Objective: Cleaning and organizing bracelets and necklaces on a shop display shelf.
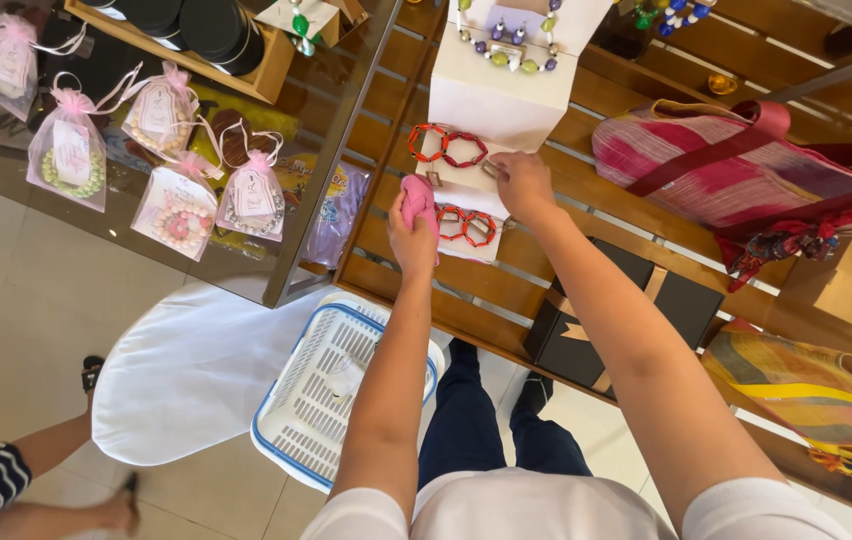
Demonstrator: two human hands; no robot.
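Jewellery card (491, 110), a tall white display board lying on the slatted wooden bench (506, 290), is the item under attention; it carries a beaded necklace (506, 45) near its far end and red link bracelets (446, 145) across its near end. Largest items first: the bench runs across the view, with a glass-topped counter (246, 250) adjoining on its left, a pink striped cloth bag (746, 175) to the right of the card, and a black box (626, 310) at the bench's near edge. A white-and-blue plastic basket (326, 400) stands on the floor below, just beside a white cushion (196, 370). Small sheer gift pouches (181, 215) with pink ribbons lie on the counter. Left hand (413, 240) is closed around a pink cloth (419, 203), held against the near end of the card beside a second pair of red bracelets (466, 225). Right hand (521, 180) rests on the card's right edge, fingers curled down and pinning it; whether they pinch anything cannot be told. Judgement: wiping appears under way at the near end only; the far end and necklace look not yet reached. Another person's arm (6, 475) in a striped sleeve shows at lower left, well apart.
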